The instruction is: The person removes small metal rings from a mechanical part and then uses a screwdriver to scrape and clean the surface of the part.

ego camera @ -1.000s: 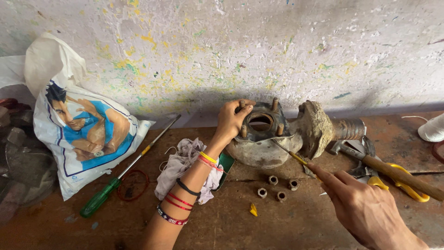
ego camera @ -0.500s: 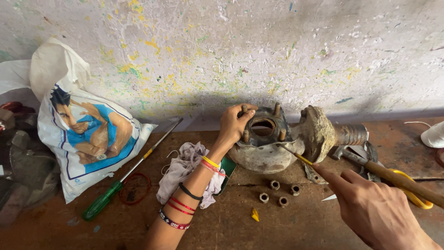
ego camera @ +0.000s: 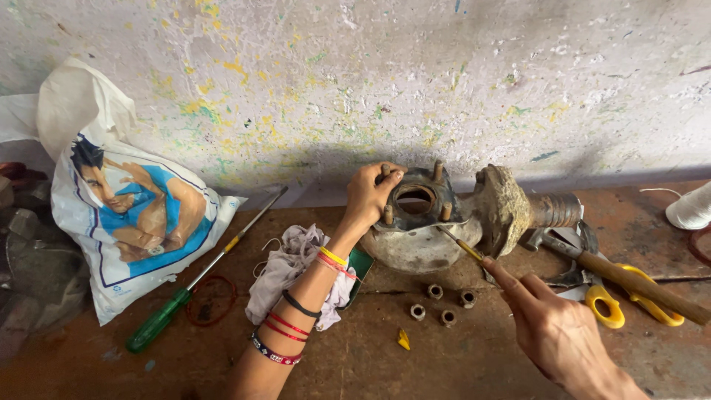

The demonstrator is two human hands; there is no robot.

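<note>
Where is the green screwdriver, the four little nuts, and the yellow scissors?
green screwdriver (ego camera: 154, 330): head view, on its green handle.
four little nuts (ego camera: 435, 291): head view, on the upper left nut of the group.
yellow scissors (ego camera: 606, 309): head view, on the nearer yellow finger loop.

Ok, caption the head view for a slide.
Left hand steadies a rusty pump housing; right hand probes it with a thin tool.

White spool (ego camera: 690, 207) cut off by right edge; bag (ego camera: 118, 207) contents hidden
</note>
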